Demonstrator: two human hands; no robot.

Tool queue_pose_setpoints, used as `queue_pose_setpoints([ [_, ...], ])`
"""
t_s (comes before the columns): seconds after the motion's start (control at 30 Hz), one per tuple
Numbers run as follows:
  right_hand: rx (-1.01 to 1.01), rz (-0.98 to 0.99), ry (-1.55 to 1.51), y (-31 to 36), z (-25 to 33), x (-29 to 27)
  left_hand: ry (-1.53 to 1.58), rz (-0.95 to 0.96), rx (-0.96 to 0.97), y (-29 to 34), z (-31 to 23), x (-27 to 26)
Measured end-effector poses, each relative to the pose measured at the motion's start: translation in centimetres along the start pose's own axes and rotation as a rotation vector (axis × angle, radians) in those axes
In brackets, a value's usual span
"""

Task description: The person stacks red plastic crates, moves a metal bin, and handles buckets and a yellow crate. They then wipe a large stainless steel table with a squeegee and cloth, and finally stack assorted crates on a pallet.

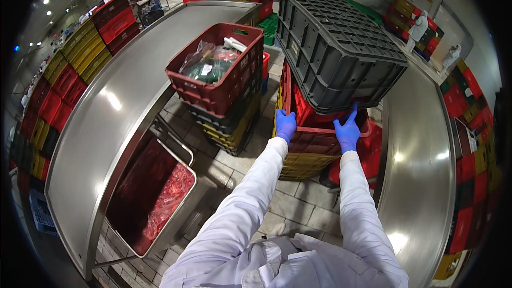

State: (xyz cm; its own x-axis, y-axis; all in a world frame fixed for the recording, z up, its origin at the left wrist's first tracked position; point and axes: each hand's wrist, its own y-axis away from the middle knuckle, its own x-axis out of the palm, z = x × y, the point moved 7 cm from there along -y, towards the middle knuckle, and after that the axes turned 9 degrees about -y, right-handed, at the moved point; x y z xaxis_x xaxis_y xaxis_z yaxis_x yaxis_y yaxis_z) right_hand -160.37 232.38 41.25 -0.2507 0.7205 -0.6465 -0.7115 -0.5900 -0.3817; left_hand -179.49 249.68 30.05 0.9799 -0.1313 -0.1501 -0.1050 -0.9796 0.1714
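Note:
My left hand, in a blue glove, is closed on the near left corner of a red crate. My right hand, also gloved in blue, is at the right part of that crate's near rim. Its thumb and index finger are spread, the index reaching up to the lower edge of a grey crate; the other fingers are partly hidden. Tilted across the red crate, the grey crate has its ribbed grid face upward. Red material shows inside the red crate, beneath it. A yellow crate supports the stack.
To the left, another red crate holding plastic-wrapped items tops a stack. A long steel table curves along the left, above a metal bin of red meat. Another steel table runs on the right. Two people in white stand far right.

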Motion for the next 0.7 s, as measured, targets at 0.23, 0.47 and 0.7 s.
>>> queue_pose_setpoints([
  [0.23,-0.025,0.020,-0.053,-16.3,-2.9,6.2,-0.133,-0.018,0.012,-13.3,-4.3,9.1],
  [0.47,-0.036,0.047,-0.145,-33.6,-6.2,13.2,-0.156,-0.068,-0.027,-27.4,-8.5,18.8],
  [0.7,0.022,-0.009,-0.111,-49.7,-8.2,20.7,-0.203,-0.034,-0.015,-42.5,-12.2,27.7],
])
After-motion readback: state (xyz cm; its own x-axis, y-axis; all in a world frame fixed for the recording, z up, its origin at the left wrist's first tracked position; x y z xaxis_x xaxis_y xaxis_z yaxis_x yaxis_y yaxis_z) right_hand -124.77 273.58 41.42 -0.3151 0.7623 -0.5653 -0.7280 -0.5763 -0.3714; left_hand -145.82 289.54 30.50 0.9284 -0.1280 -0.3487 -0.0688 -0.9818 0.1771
